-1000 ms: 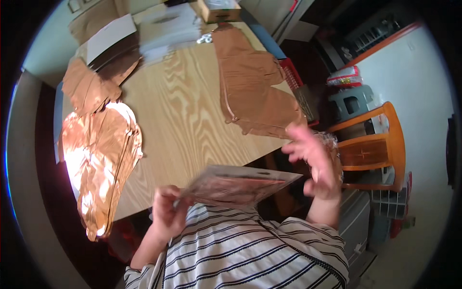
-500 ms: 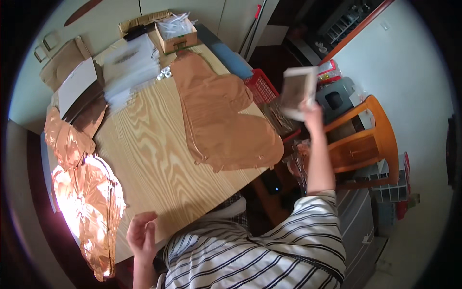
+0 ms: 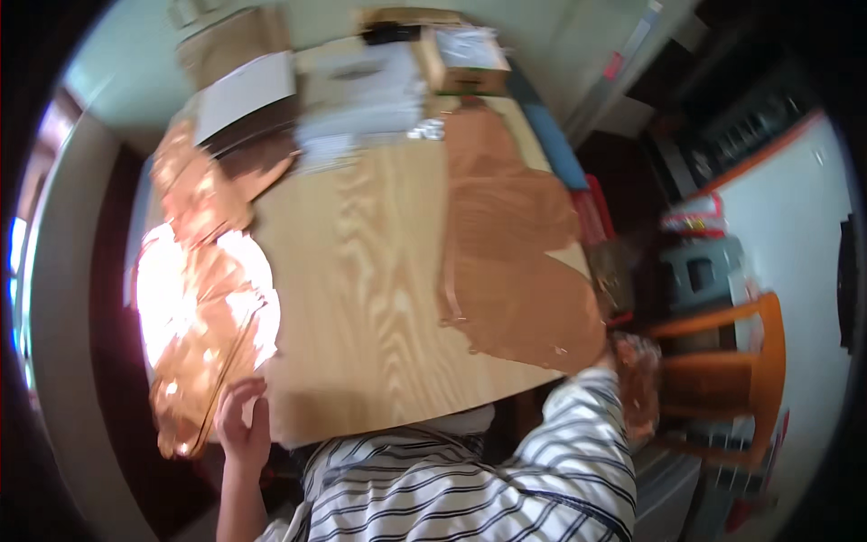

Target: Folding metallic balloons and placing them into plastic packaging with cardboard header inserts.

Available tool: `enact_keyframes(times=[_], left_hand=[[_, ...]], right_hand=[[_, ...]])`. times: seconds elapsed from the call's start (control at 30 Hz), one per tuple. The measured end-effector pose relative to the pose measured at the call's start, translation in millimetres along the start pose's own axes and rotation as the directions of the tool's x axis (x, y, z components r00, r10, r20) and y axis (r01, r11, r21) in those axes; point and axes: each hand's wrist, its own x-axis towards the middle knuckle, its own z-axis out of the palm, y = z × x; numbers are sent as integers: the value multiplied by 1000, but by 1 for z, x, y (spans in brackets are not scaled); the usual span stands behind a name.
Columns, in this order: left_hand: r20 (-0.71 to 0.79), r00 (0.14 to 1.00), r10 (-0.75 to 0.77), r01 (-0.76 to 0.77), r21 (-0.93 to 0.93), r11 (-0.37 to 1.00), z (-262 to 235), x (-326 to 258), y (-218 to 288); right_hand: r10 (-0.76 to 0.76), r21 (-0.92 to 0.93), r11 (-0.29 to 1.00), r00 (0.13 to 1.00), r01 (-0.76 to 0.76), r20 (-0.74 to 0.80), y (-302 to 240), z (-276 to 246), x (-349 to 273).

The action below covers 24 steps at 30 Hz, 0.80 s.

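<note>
Lowered since before: your right arm (image 3: 587,406), grip unseen | left hand (image 3: 242,423) open beside foil (image 3: 194,298) | risk: foil slides off table (image 3: 361,298)

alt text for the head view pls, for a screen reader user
A person in a striped shirt leans over a wooden table, left hand on the edge of a shiny copper-coloured sheet pile; the right hand is hidden beyond the table's right edge. Brown fabric lies on the right, cardboard boxes at the far end.
</note>
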Motion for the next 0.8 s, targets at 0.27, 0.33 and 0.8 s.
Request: enact_keyframes(times=[0.27, 0.33, 0.8], left_hand=[[-195, 972, -135, 218, 508, 833, -82, -3, -77], [-165, 962, -219, 267, 387, 883, -84, -3, -94], [452, 746, -489, 621, -208, 756, -81, 39, -11]], right_hand=[[333, 732, 613, 744, 295, -579, 29, -147, -86], [272, 747, 458, 724, 482, -634, 14, -188, -131], [-848, 964, 213, 519, 160, 102, -339, -253, -393]])
